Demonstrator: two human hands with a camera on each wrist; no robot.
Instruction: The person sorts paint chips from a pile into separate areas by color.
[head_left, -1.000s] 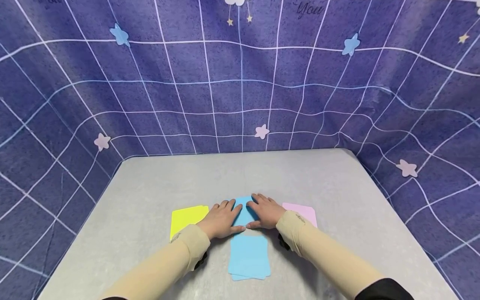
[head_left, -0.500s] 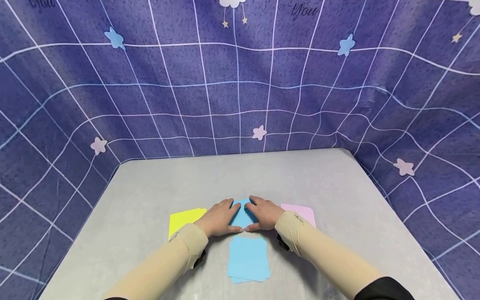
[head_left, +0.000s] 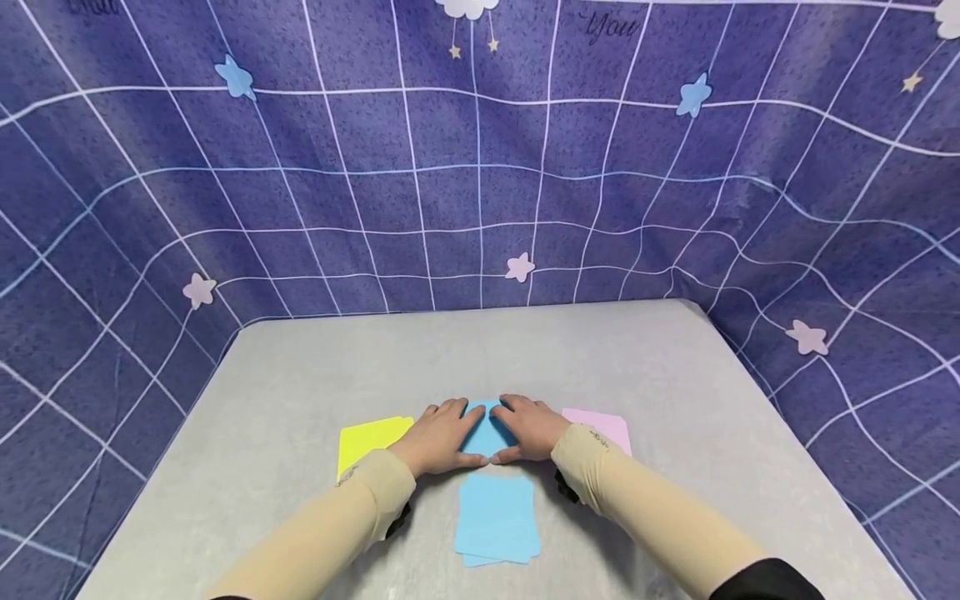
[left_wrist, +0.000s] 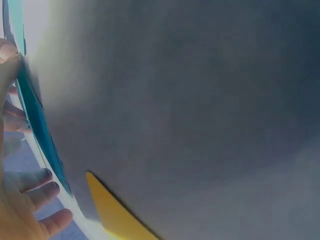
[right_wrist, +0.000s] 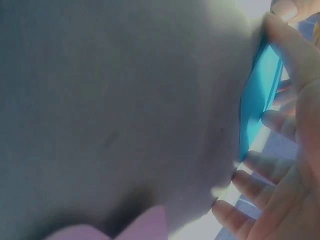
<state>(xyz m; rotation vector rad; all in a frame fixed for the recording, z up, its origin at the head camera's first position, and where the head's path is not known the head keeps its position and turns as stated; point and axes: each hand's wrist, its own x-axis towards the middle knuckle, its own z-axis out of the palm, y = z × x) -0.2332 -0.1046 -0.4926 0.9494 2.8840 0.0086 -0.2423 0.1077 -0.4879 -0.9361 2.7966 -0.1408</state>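
Item 1: blue cards, flat on the grey counter, taken as the dial's centre; the right wrist view suggests more than one layer at the edge.
Item 2: left hand, at nine o'clock of item 1. Grip unclenched: fingers spread, index finger and thumb touching the cards, thumb toward six.
Item 3: right hand, at three o'clock. Grip likewise loose: fingers spread, thumb and index finger against the cards, not wrapped round them.
Item 4: lower blue pile, at six o'clock, untouched; bottom edges out of line.
Item 5: yellow cards, at nine, beyond the left hand; partly hidden by a sleeve.
Item 6: pink cards, at three, beyond the right hand; part hidden.
Item 7: starred curtain, at twelve.
Condition, by judgement: four groups laid out; item 1 apparently being squared, nearly neat. Item 4 looks unstraightened.
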